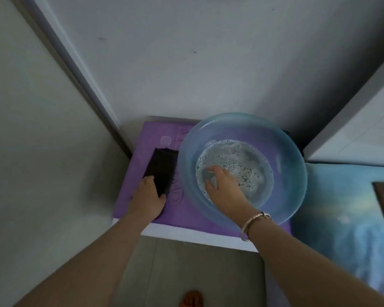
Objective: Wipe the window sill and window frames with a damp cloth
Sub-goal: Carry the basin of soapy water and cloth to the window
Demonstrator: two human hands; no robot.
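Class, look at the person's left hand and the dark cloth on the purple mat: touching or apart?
Touching. In the head view the left hand lies on the near end of the dark cloth, its fingers overlapping the fabric with no gap.

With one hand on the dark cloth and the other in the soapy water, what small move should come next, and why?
Probably the left hand should lift the dark cloth and bring it over the basin. The cloth lies flat on the purple mat beside the basin, apparently not yet wetted, while the right hand already reaches into the foamy water. The task needs a damp cloth.
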